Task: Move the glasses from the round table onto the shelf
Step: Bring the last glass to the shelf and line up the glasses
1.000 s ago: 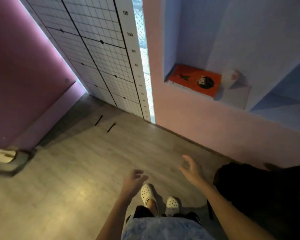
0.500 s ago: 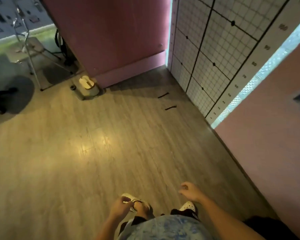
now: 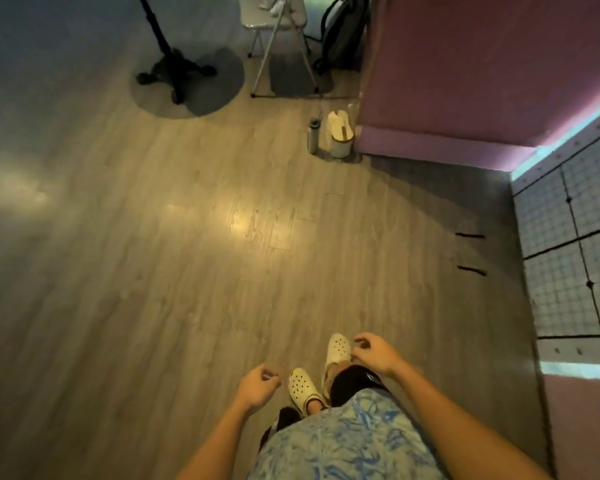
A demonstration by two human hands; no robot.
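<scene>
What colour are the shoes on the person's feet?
Off-white, with small dark holes; the shoes show best in the head view.

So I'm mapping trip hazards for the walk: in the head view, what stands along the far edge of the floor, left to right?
Black stand base → folding chair → dark backpack → pink wall. Slightly nearer, beside the wall's corner: bottle, then white bin.

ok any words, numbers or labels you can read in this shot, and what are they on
No text can be read in this view.
The white strip at the foot of the grid panel carries small dark marks, too blurred to read.
The bottle and the white container on the floor show no legible label.
The patterned blue shirt and the white clogs show no wording.
Both hands are empty of anything printed: left hand, right hand.
</scene>
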